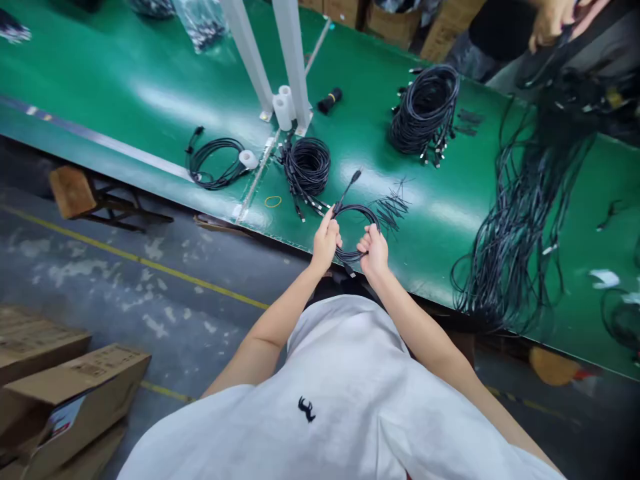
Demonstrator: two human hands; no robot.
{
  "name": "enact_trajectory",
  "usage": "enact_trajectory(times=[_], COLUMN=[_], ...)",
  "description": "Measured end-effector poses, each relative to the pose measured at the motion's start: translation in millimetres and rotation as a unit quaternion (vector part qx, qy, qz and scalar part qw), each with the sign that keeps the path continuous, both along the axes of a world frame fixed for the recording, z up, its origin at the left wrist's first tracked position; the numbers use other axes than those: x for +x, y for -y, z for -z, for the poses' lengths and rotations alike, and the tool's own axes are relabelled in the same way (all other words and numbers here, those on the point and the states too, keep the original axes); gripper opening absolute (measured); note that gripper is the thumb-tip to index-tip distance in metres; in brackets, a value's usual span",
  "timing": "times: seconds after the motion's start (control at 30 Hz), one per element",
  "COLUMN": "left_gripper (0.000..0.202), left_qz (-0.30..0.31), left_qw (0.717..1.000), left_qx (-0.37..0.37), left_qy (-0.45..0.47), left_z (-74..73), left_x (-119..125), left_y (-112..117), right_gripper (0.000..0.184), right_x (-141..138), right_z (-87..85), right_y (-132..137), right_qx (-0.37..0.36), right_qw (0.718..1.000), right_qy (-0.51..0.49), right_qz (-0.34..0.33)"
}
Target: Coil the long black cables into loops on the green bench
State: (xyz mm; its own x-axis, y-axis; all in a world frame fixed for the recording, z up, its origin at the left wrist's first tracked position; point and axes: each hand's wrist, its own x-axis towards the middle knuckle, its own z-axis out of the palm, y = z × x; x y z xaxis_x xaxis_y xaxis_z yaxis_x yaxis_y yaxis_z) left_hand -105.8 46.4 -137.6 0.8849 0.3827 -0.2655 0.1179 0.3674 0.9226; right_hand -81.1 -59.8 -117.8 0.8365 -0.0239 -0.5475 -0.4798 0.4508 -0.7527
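Between my two hands, at the front edge of the green table, is a coiled black cable (357, 208) with a plug at each end. My left hand (326, 241) is closed around the coil's left side, and one plug end sticks up beyond it. My right hand (374, 250) grips the right side of the same coil. The other plug hangs below, near my shirt. Just past my left hand lies a stack of coiled cables (309, 167). Several thin black ties (393, 208) are scattered right of my hands.
A larger cable bundle (425, 110) sits farther back. Long loose cables (520, 227) spread over the table's right side, with a co-worker's hands (560, 20) beyond. Grey posts (293, 60) rise beside white rolls (281, 110). Another coil (215, 163) lies left; a wooden stool (75, 192) stands below.
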Motion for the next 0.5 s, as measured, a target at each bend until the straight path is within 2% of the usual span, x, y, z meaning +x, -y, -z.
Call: enact_trajectory(times=[0.07,0.13,0.23,0.3,0.4,0.5], left_gripper=[0.046,0.045,0.043,0.043,0.043,0.042], left_qz=[0.017,0.003,-0.041,-0.072,-0.134,-0.168], left_qw=[0.999,0.998,0.996,0.994,0.989,0.984], left_qx=[-0.039,-0.057,-0.072,-0.072,-0.030,0.056], left_qy=[0.019,0.017,0.016,0.033,0.054,-0.009], left_z=[-3.1,-4.7,-6.3,-7.9,-8.3,-1.6], left_x=[6.9,15.7,42.5,74.6,134.5,176.5], left_y=[-4.6,-9.1,-19.7,-34.8,-74.3,-120.4], right_gripper=[0.037,0.038,0.039,0.041,0.042,0.043], right_x=[11.9,14.5,1.7,-16.1,-53.9,-98.8], right_z=[-0.8,3.9,22.5,41.6,72.9,97.5], right_y=[-2.4,1.7,23.5,48.5,93.6,131.6], right_qx=[-0.001,0.006,-0.037,-0.095,-0.151,-0.193], right_qw=[1.000,0.998,0.993,0.986,0.970,0.953], right_qy=[0.016,0.041,0.043,-0.018,-0.124,-0.177], right_qz=[-0.012,-0.047,-0.107,-0.132,-0.144,-0.153])
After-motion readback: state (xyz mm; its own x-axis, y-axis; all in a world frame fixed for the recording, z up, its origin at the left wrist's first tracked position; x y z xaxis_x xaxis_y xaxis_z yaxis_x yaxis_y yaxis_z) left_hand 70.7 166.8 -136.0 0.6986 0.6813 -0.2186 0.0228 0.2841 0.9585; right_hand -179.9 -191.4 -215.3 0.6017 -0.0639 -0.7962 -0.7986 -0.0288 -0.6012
